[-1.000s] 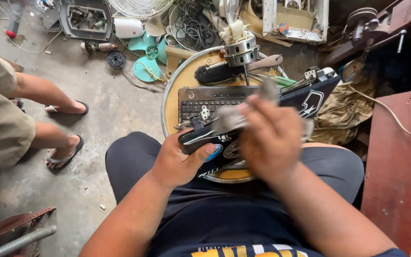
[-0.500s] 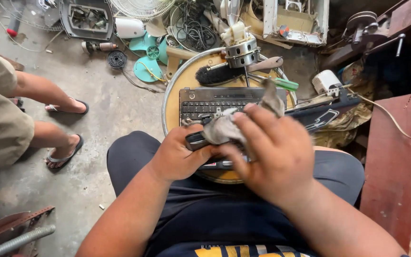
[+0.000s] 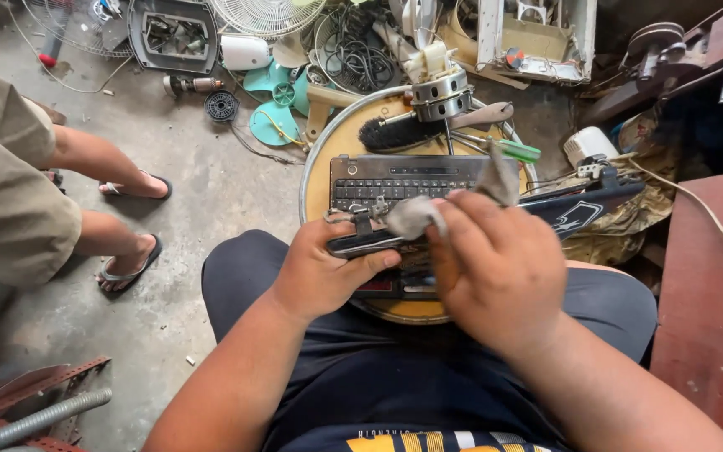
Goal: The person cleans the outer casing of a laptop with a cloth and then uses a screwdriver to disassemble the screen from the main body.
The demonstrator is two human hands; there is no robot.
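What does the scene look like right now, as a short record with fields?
left hand: grips a dark flat part by its edge
right hand: presses a grey cloth on that part
beneath: laptop keyboard on a round tray
on tray: brush, green-handled screwdriver
left side: another person's sandalled feet

Counted it all up: two bare hands were in there, a left hand (image 3: 324, 272) and a right hand (image 3: 499, 268). One grey crumpled cloth (image 3: 416, 216), one dark laptop keyboard base (image 3: 403, 180), one round yellowish wooden table top (image 3: 321, 180). At its far edge: one black-bristled brush (image 3: 395, 132), one green-handled screwdriver (image 3: 516, 151), one silver fan motor (image 3: 438, 88). Two sandalled feet (image 3: 131, 255) off its left edge.
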